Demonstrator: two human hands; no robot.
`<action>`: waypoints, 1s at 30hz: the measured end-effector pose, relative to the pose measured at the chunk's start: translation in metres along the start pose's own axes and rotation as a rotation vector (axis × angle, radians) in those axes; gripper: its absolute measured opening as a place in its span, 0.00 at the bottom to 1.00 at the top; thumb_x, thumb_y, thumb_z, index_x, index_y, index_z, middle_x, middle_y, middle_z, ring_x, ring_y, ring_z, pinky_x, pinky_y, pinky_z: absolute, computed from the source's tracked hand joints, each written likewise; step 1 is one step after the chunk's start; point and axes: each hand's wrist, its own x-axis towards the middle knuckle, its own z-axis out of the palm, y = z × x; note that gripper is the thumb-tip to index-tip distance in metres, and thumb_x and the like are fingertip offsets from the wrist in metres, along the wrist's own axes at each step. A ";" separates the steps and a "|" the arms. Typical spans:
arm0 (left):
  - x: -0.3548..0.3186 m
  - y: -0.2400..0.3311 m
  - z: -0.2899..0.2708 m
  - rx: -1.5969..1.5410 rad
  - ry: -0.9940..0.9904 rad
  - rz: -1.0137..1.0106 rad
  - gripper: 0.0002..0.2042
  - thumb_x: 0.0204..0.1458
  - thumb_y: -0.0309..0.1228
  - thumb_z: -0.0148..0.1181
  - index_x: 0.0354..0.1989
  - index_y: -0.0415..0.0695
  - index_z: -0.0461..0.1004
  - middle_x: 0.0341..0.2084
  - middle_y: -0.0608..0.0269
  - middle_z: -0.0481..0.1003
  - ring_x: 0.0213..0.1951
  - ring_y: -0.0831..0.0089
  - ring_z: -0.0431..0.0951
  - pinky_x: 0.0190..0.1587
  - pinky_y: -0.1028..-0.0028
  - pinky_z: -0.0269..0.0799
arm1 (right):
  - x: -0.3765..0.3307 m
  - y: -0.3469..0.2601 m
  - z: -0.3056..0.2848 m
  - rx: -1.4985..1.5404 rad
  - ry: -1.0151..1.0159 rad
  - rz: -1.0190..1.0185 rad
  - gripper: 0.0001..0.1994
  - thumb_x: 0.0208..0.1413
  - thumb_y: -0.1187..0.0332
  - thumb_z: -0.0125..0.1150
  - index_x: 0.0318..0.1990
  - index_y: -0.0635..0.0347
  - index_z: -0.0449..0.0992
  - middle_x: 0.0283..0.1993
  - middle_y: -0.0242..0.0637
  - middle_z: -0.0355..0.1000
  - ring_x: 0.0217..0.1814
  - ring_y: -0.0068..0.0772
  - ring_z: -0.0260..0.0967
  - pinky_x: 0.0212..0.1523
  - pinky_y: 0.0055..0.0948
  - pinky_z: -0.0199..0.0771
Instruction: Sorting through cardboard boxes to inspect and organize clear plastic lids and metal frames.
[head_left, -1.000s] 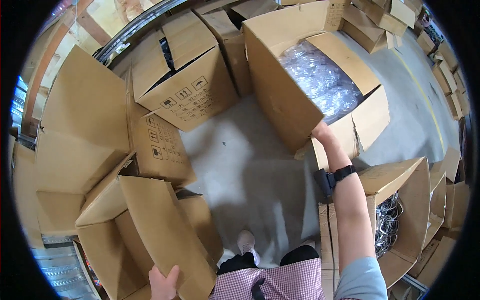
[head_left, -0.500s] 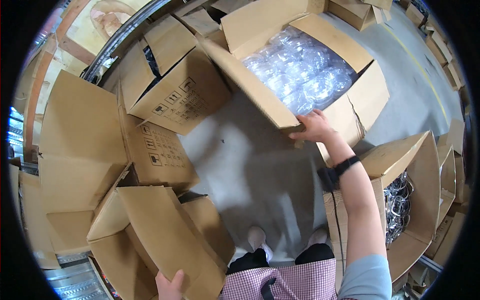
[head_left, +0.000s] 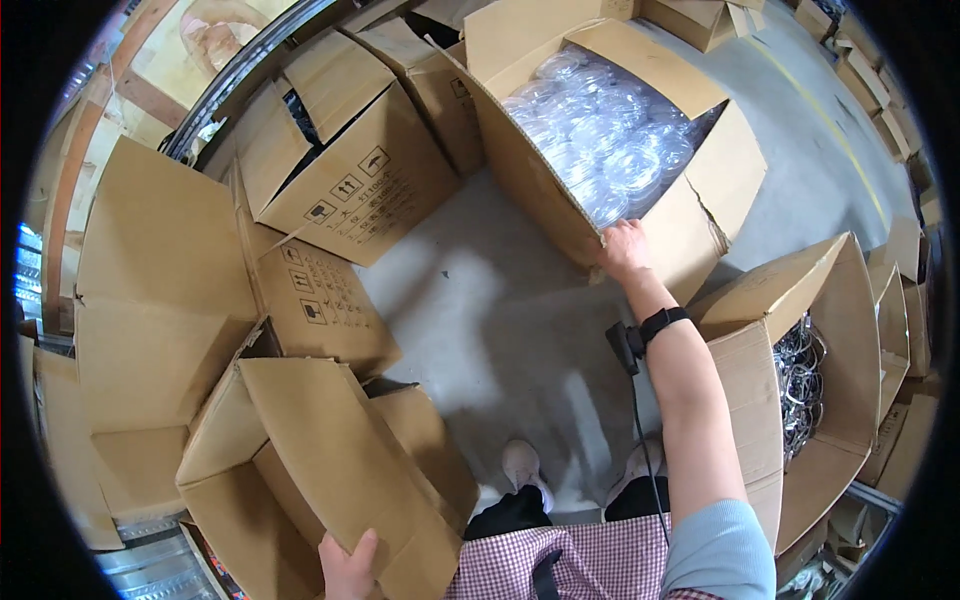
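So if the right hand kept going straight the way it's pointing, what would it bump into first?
The right hand already grips the rim of the big cardboard box. Pushing on up and forward, it would probably meet the clear plastic pieces packed inside first, though depth is hard to judge.

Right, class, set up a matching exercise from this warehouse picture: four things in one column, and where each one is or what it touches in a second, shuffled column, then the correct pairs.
Things:
1. right hand
2. left hand
3. clear plastic pieces
4. black wrist strap

Places:
A. filling the big open box at the top
B. around the right forearm, below the hand
C. gripping the near edge of the big open box
D. on a flap of the empty box at the lower left

Pairs: 1-C, 2-D, 3-A, 4-B
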 end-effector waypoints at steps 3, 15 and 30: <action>-0.001 0.005 0.004 -0.085 0.015 0.003 0.20 0.55 0.33 0.61 0.51 0.32 0.72 0.43 0.51 0.78 0.45 0.62 0.77 0.48 0.67 0.72 | -0.012 -0.019 -0.011 -0.032 -0.165 0.029 0.13 0.48 0.63 0.60 0.42 0.51 0.81 0.43 0.36 0.78 0.55 0.32 0.70 0.57 0.35 0.61; 0.002 -0.024 0.000 -0.083 -0.001 0.123 0.15 0.51 0.29 0.57 0.43 0.31 0.74 0.35 0.49 0.80 0.39 0.60 0.81 0.44 0.65 0.73 | -0.148 -0.112 0.027 0.094 -0.110 -0.068 0.07 0.41 0.64 0.60 0.27 0.54 0.82 0.30 0.40 0.77 0.46 0.39 0.71 0.50 0.38 0.64; 0.003 -0.070 -0.028 0.155 0.047 0.251 0.16 0.51 0.34 0.56 0.44 0.37 0.76 0.37 0.44 0.79 0.43 0.49 0.79 0.47 0.59 0.73 | -0.356 -0.178 -0.047 0.630 -0.076 -0.251 0.26 0.46 0.70 0.57 0.57 0.56 0.72 0.55 0.44 0.72 0.55 0.44 0.69 0.58 0.44 0.64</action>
